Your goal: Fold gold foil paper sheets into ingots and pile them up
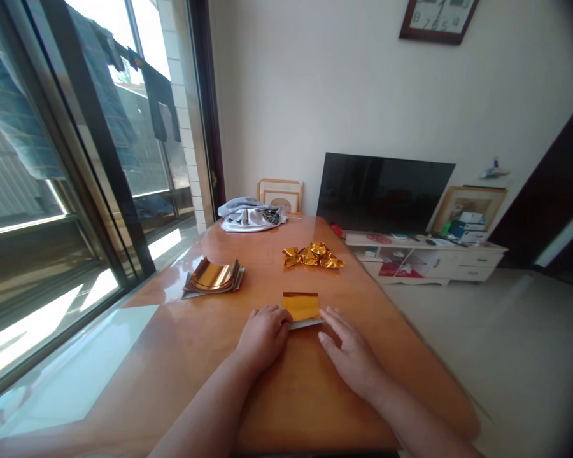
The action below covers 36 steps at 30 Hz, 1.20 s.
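A gold foil sheet (pixel 301 306) lies on the wooden table (pixel 195 369) between my hands, with a pale strip along its near edge. My left hand (pixel 266 334) is at the sheet's left near corner, its fingers curled and closed there; what they pinch is too small to make out. At the right edge of the sheet is my right hand (pixel 348 346), fingers stretched out, thumb apart, fingertips at the edge. Farther left rests a stack of curved gold sheets (pixel 214 275). Beyond the single sheet sit several crumpled gold foil pieces (pixel 314 256).
A bundle of grey cloth (pixel 251 214) lies at the table's far end. Behind stand a television (pixel 384 194) and a white cabinet (pixel 439 264). A glass sliding door (pixel 114 146) runs along the left. The table's right edge slants toward me.
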Motion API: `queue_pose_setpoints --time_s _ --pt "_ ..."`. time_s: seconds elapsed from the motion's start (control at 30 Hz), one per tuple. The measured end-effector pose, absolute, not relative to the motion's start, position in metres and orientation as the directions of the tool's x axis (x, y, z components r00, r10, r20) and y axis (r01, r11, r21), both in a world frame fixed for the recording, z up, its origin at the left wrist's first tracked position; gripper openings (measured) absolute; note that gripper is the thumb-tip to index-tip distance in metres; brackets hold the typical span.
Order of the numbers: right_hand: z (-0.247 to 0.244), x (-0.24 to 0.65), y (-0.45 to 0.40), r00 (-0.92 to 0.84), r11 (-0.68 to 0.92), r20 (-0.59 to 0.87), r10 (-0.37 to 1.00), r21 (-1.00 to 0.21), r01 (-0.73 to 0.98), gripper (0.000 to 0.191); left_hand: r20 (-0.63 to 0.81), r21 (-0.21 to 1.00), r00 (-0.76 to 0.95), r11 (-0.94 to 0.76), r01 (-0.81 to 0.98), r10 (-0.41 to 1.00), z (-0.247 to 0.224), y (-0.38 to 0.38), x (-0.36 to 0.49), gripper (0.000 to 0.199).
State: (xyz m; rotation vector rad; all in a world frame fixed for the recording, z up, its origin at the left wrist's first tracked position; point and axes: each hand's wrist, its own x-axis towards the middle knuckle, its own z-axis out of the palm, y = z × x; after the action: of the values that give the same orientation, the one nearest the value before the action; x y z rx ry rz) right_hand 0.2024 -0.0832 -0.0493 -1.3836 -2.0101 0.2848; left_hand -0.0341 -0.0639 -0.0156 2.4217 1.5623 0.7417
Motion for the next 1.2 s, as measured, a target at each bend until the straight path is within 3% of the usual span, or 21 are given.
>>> queue_pose_setpoints --time_s 0.13,0.3,0.53,0.73,0.9,1.03,1.2 --pt "-0.047 0.201 -0.080 -0.243 0.465 0.458 0.855 -0.470 0.751 0.053 0.337 0.450 0.311 -0.442 0.776 0.889 -0.018 -0.062 -0.037 0.016" --pt "-0.027 0.199 -0.075 -0.233 0.436 0.459 0.858 -0.409 0.802 0.032 0.346 0.488 0.318 -0.459 0.743 0.883 -0.012 -0.064 -0.037 0.015" --pt "-0.007 0.192 -0.064 -0.274 0.474 0.458 0.846 -0.407 0.781 0.021 0.342 0.363 0.364 -0.479 0.799 0.866 -0.004 -0.071 -0.034 0.021" --pt "-0.011 0.189 -0.055 -0.247 0.494 0.466 0.850 -0.539 0.682 0.019 0.352 0.261 0.377 -0.477 0.839 0.857 -0.007 -0.069 -0.032 0.010" --pt "-0.011 0.179 -0.063 0.002 0.415 0.550 0.835 -0.633 0.654 0.016 0.362 0.316 0.318 -0.436 0.843 0.877 -0.008 -0.066 -0.031 0.015" --pt "-0.014 0.162 -0.068 -0.033 0.345 0.381 0.924 -0.790 0.507 0.024 0.388 0.352 0.298 -0.439 0.826 0.872 -0.007 -0.067 -0.029 0.015" --pt "-0.020 0.140 -0.061 -0.034 0.167 0.164 0.986 -0.941 0.295 0.037 0.398 0.312 0.332 -0.466 0.828 0.855 -0.004 -0.072 -0.026 0.019"
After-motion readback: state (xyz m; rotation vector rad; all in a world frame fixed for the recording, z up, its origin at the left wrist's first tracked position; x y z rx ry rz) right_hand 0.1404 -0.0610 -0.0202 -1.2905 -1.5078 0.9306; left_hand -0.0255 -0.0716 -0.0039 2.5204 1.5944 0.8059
